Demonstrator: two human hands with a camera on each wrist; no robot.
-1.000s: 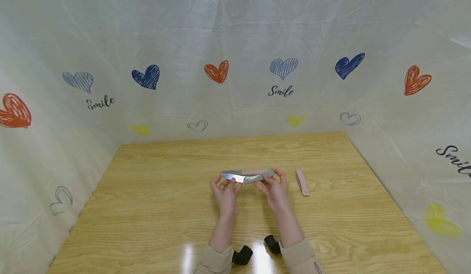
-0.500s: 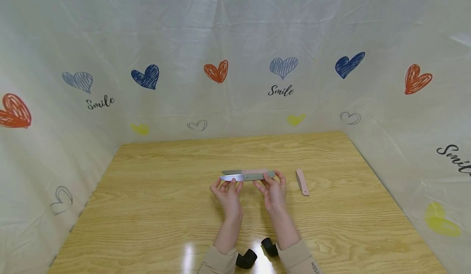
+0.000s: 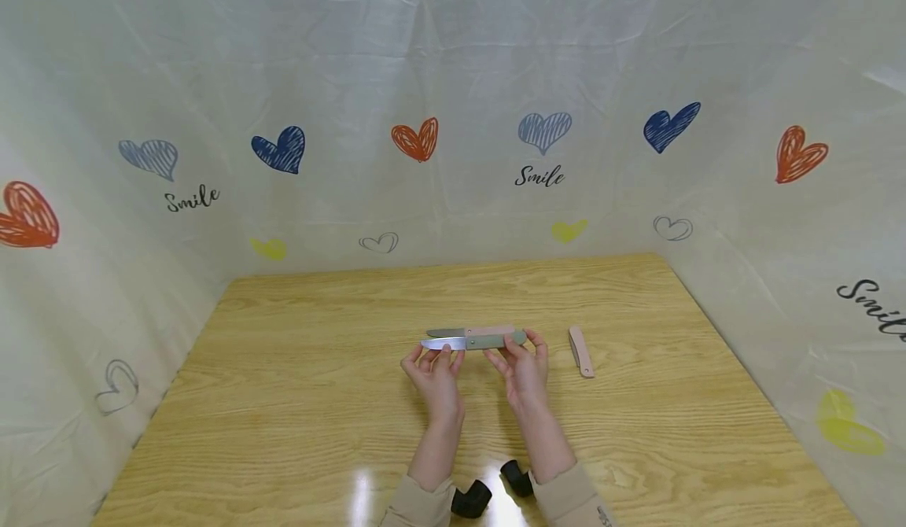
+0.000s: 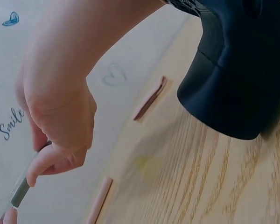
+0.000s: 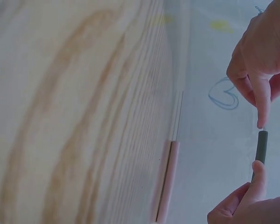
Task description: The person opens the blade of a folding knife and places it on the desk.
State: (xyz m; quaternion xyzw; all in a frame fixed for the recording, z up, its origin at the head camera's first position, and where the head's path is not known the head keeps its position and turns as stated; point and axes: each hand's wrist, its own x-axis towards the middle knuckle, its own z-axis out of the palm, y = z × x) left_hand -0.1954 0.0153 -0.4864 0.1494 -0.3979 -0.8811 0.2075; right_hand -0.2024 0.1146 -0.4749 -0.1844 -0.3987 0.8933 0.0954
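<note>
A folding knife (image 3: 488, 341) with a grey-green handle is held up level above the table, its shiny blade (image 3: 433, 344) unfolded in line with the handle and pointing left. My left hand (image 3: 439, 389) pinches the blade near its base between thumb and fingers. At the other end, my right hand (image 3: 528, 377) grips the handle, thumb on the near side; the right wrist view shows that thumb on the green handle (image 5: 261, 148). Just behind lies a pink-handled folding knife (image 3: 488, 329), blade out to the left, partly hidden by the green one.
To the right of my right hand, a second pink folding knife (image 3: 581, 351) lies folded on the wooden table (image 3: 297, 385). Black wrist cameras (image 3: 472, 499) sit at both cuffs. A white curtain (image 3: 481, 55) with printed hearts encloses the table's back and sides.
One second ago the green knife's blade and handle met at a slight angle; now they lie in a straight line. Both hands have shifted only a little.
</note>
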